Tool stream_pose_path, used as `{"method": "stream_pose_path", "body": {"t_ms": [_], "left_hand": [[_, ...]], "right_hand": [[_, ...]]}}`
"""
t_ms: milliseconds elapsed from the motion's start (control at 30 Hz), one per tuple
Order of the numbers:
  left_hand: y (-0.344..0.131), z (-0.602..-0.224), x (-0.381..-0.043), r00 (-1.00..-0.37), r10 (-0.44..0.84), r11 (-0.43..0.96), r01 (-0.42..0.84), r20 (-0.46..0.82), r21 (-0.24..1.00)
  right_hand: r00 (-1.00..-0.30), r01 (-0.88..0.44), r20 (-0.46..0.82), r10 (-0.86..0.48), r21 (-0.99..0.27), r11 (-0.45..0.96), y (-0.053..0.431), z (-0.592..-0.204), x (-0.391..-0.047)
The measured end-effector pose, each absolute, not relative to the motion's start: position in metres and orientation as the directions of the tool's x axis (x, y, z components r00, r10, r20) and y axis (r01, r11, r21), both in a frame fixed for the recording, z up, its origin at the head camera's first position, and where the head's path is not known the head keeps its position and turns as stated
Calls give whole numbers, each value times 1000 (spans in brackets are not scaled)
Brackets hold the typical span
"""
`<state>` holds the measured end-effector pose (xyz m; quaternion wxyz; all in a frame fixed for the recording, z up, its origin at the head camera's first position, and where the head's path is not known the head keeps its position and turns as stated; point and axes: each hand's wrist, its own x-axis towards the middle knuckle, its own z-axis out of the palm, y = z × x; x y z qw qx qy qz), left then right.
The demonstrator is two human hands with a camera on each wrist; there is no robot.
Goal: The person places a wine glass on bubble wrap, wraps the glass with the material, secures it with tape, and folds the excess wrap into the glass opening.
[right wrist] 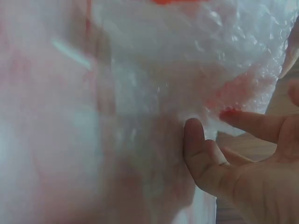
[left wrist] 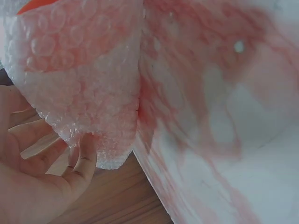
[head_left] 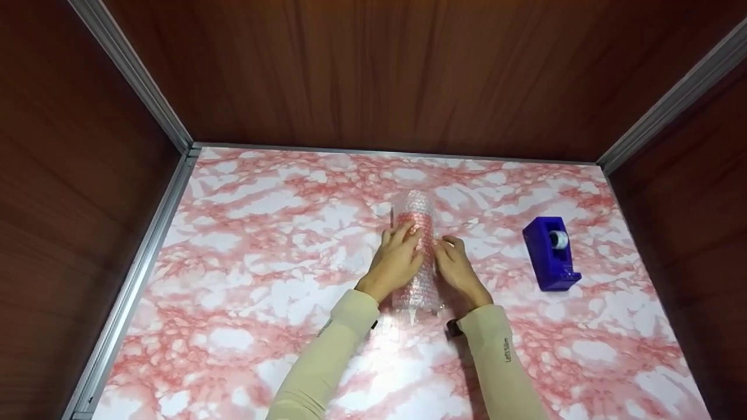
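Observation:
A long bundle in clear bubble wrap (head_left: 417,291) lies on the table, pointing away from me, with something orange-red showing through the layers. My left hand (head_left: 397,262) holds it from the left, fingers spread over its top. In the left wrist view, the curved fingers (left wrist: 86,156) press into the bubbles of the wrap (left wrist: 79,93). On the other side, my right hand (head_left: 457,267) pinches the wrap along the bundle's right edge. Its thumb and forefinger meet the loose film (right wrist: 159,88) in the right wrist view. What is inside the wrap is mostly hidden.
A blue tape dispenser (head_left: 548,256) with a roll of clear tape (head_left: 558,239) stands to the right of my right hand. The table (head_left: 262,326) has a red and white marbled top. Dark wood-look panels (head_left: 350,76) with metal edging enclose its back and sides.

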<state>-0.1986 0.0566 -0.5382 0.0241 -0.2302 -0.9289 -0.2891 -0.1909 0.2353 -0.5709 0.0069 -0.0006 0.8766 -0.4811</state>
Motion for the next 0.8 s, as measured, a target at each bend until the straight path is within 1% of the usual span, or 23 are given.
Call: {"method": "stream_pose_path", "body": {"t_ms": [67, 233, 367, 433, 533, 633, 700, 800], "left_hand": [[59, -538, -199, -891, 419, 739, 447, 177, 504], [66, -535, -198, -882, 439, 758, 465, 170, 457], [70, -533, -198, -879, 440, 764, 474, 184, 438], [71, -533, -197, -877, 440, 765, 479, 195, 430], [73, -533, -198, -873, 443, 764, 487, 205, 422], [74, -533, -198, -870, 449, 767, 491, 202, 413], [74, -533, -198, -869, 453, 770, 494, 200, 404], [75, -533, -198, -866, 458, 770, 499, 200, 397]], "right_hand": [[-1000, -8, -1, -17, -853, 521, 238, -572, -193], [-999, -30, 12, -47, -913, 407, 241, -576, -197], [-999, 6, -20, -35, -933, 359, 242, -577, -197], [-999, 8, -19, -27, -933, 361, 243, -578, -198], [-999, 42, -50, -11, -930, 365, 244, -578, -196], [-992, 125, -129, 11, -931, 344, 245, -576, -194], [-985, 169, -175, 3, -942, 291, 246, -575, -194], [-981, 191, -195, 3, -956, 220, 247, -576, -195]]}}
